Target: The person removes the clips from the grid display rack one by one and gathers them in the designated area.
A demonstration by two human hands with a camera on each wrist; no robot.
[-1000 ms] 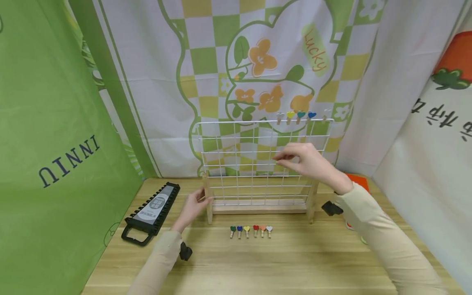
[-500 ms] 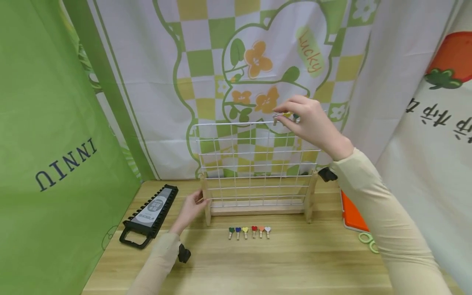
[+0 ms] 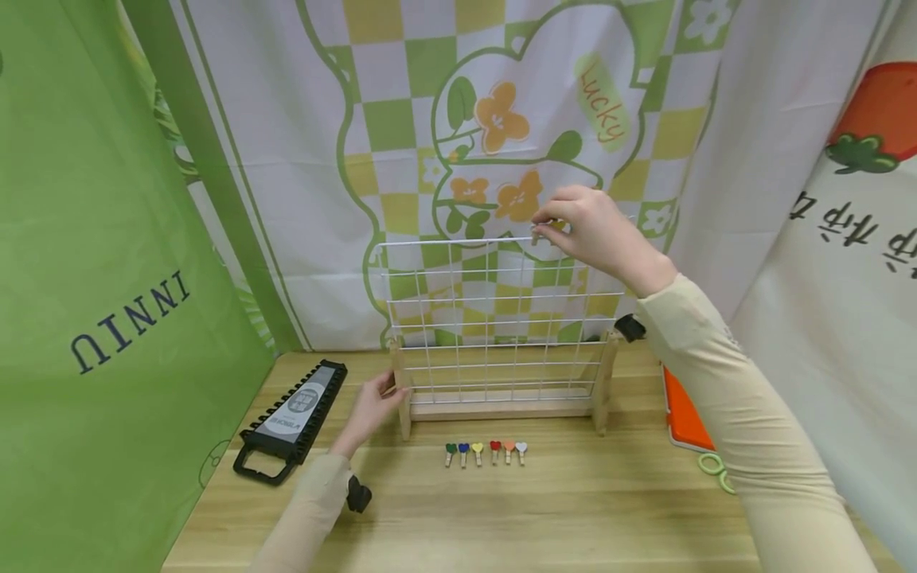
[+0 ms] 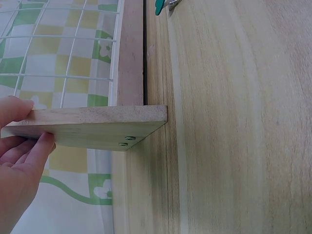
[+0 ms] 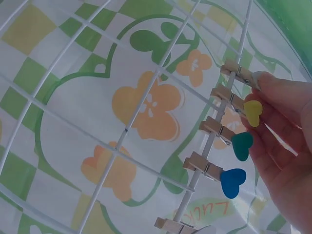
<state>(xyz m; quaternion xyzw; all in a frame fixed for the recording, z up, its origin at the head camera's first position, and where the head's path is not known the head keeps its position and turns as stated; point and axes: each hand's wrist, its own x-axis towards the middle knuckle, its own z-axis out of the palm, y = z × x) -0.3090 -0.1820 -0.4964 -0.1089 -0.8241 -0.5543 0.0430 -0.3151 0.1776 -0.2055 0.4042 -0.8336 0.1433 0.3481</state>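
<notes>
Your right hand (image 3: 596,232) pinches the heart end of the pale-topped clip (image 5: 237,73), whose wooden tips straddle the top wire (image 5: 242,41) at the upper right of the right-wrist frame; work that end squarely, so that the tips seat or part without twisting. Guide the clip clear of the yellow-heart clip (image 5: 252,113) just below it in that frame, as a sideways push would likely tilt it. Brace the wooden upright (image 4: 97,132) with your left hand (image 3: 374,407), its fingers and thumb closed around the edge, to limit rack wobble.
</notes>
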